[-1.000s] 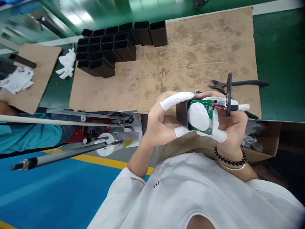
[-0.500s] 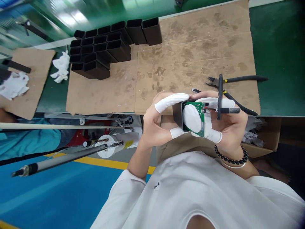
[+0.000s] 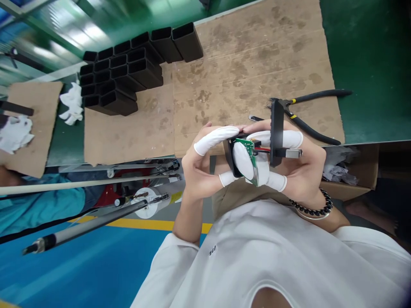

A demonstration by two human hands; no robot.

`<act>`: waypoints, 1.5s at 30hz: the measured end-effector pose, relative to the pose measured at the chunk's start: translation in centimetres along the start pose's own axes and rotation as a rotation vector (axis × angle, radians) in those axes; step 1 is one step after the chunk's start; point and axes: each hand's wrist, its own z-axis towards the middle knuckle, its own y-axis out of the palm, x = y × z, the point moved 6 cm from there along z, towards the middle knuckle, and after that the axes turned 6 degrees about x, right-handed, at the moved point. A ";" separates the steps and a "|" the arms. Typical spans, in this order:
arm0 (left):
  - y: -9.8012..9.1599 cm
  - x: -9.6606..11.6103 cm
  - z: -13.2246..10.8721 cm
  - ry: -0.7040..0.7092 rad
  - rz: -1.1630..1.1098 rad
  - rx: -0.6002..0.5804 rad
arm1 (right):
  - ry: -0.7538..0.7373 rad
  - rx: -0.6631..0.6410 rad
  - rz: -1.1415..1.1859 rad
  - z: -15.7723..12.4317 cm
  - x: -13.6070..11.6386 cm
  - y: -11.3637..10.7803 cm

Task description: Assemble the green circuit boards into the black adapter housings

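My left hand [image 3: 201, 167], with white finger cots on thumb and finger, is closed round a black rectangular case [image 3: 229, 158]. A green circuit board [image 3: 250, 149] sits partly in the open end of the case, with a white oval pad [image 3: 243, 161] on its face. My right hand [image 3: 293, 160], also in finger cots, grips the board from the other side. Red and black wires run from the board to a black end plate [image 3: 276, 132], which stands over my right fingers. A black connector with a silver end [image 3: 293, 153] sticks out beyond that plate.
Diagonal cutters [image 3: 308, 113] lie spread on the cardboard sheet [image 3: 224, 85]. Several black cases [image 3: 123, 77] stand grouped at the back left. White cloths [image 3: 72, 104] lie farther left. A box of crumpled plastic [image 3: 340, 164] sits below the table's right side. Another person's teal sleeve [image 3: 41, 205] shows at left.
The end plate has turned to show more of its broad side, and the board is tilted more. The view has shifted, so the table items appear farther left.
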 end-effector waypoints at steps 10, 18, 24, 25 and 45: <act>-0.3 -2.4 -0.5 -0.091 0.071 0.026 | 0.088 -0.044 -0.139 -0.3 1.4 0.2; -0.4 -2.3 -0.7 -0.017 0.055 -0.030 | -0.070 -0.057 -0.080 -0.3 0.1 0.8; -0.6 -1.5 -0.9 -0.040 0.001 0.080 | -0.033 -0.224 -0.194 0.3 0.8 0.8; -0.6 -1.9 -1.0 -0.077 -0.020 0.086 | -0.003 -0.266 -0.179 0.3 1.1 0.8; 1.5 -1.4 -0.8 -0.230 0.037 0.227 | -0.125 -0.022 -0.441 3.4 -1.1 -1.2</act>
